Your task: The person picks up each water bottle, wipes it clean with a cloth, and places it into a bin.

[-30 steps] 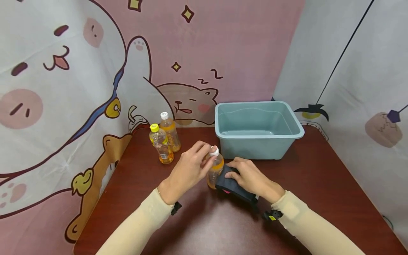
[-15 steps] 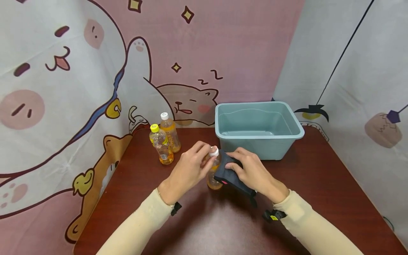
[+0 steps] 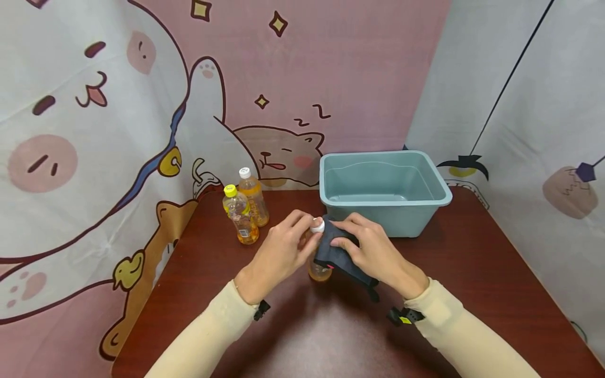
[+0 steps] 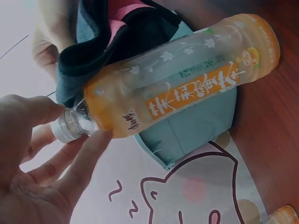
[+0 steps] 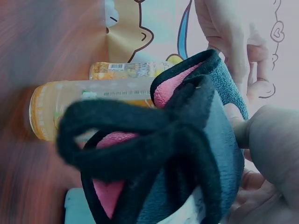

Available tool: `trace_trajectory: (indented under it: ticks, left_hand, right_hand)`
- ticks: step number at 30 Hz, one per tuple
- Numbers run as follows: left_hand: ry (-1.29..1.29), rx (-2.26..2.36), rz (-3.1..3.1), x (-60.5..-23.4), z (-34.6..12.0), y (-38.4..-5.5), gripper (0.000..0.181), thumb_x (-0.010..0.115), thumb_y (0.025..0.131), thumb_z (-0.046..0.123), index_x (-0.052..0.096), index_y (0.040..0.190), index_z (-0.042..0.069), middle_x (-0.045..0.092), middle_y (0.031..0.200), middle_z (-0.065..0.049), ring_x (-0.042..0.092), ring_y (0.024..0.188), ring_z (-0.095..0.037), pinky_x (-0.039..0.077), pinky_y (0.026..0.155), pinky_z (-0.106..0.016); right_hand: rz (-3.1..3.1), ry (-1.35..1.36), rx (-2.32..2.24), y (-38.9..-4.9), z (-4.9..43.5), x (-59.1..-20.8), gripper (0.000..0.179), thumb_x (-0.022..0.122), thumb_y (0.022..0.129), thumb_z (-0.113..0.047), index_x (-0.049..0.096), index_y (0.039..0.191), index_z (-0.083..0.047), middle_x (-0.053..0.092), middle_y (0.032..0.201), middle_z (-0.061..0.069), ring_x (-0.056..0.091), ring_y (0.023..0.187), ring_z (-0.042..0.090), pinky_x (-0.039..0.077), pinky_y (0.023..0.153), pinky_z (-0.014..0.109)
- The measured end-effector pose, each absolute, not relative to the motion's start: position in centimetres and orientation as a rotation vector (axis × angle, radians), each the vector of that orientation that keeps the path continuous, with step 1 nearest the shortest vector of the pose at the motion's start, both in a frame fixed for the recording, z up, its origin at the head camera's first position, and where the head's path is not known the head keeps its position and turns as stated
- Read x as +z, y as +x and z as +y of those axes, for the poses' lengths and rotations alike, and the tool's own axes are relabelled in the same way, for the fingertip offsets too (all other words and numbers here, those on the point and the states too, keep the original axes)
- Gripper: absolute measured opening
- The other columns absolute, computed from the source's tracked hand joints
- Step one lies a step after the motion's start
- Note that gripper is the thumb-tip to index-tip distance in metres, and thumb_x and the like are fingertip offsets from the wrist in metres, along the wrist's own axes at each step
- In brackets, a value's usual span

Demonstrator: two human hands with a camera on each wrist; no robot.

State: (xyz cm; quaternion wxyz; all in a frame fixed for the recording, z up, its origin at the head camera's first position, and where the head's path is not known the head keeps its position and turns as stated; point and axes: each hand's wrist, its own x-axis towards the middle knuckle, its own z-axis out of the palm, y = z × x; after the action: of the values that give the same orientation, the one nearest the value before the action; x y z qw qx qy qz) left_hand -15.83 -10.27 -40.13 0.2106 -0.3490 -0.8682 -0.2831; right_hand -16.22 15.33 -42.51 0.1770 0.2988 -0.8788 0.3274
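An orange-labelled plastic drink bottle stands upright on the table in the head view. My left hand holds it at the neck by the white cap; in the left wrist view, thumb and fingers lie around the bottle neck. My right hand grips a folded dark grey cloth with black edging. Its pink inner side and a black loop show in the right wrist view. The cloth touches the bottle's upper side and hides much of it from the head view.
A blue-grey plastic bin stands behind the right hand. At the back left are a yellow-capped bottle and a white-capped bottle. The dark red table meets a cartoon-printed curtain at the back.
My right hand has raised the cloth up along the bottle toward the cap, so it now covers more of the upper part. My left hand keeps its hold at the neck.
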Motion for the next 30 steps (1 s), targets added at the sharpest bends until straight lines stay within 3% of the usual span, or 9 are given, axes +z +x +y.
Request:
trace_trajectory:
  ticks: [6,12,18,23,30]
  left_hand:
    - [-0.958,-0.752,-2.441,-40.0,-10.2,-15.7,0.031,0.089,0.106,0.018,0.071,0.13,0.009,0.07,0.117,-0.011,0.071,0.082,-0.018,0.06,0.068,-0.021]
    - [-0.911,-0.7,-2.439,-39.9,-9.8,-15.7,0.034,0.091,0.106,0.025,0.07,0.128,0.012,0.067,0.114,-0.004,0.063,0.078,-0.009,0.056,0.065,-0.018]
    - [-0.878,-0.746,-2.423,-40.0,-9.6,-15.9,0.03,0.092,0.105,0.024,0.073,0.127,0.016,0.07,0.117,-0.002,0.067,0.083,-0.01,0.06,0.069,-0.02]
    - [-0.916,-0.844,-2.394,-40.2,-9.9,-16.2,0.03,0.092,0.103,0.017,0.076,0.127,0.014,0.072,0.122,-0.005,0.073,0.092,-0.016,0.069,0.077,-0.03]
    - [-1.006,-0.919,-2.392,-40.0,-10.7,-16.6,0.03,0.088,0.104,0.011,0.076,0.132,0.012,0.076,0.13,-0.004,0.078,0.117,-0.018,0.072,0.098,-0.037]
  right_hand:
    - [-2.487,0.844,0.934,-16.1,16.4,-42.6,0.042,0.09,0.103,-0.018,0.082,0.141,-0.003,0.075,0.112,0.006,0.064,0.086,0.013,0.051,0.068,0.025]
    - [-2.485,0.825,0.933,-16.1,17.4,-42.5,0.041,0.09,0.103,-0.016,0.083,0.141,-0.002,0.076,0.113,0.007,0.066,0.088,0.014,0.052,0.069,0.025]
    - [-2.467,0.807,0.941,-16.0,18.1,-42.3,0.038,0.09,0.104,-0.014,0.083,0.139,-0.003,0.076,0.112,0.006,0.067,0.089,0.015,0.052,0.069,0.025]
    - [-2.457,0.802,0.933,-16.0,18.7,-42.3,0.038,0.09,0.103,-0.013,0.083,0.14,-0.004,0.076,0.113,0.006,0.066,0.089,0.014,0.051,0.068,0.025]
    - [-2.462,0.811,0.931,-16.1,19.1,-42.4,0.038,0.09,0.103,-0.012,0.084,0.139,-0.005,0.077,0.112,0.005,0.067,0.092,0.014,0.053,0.07,0.025]
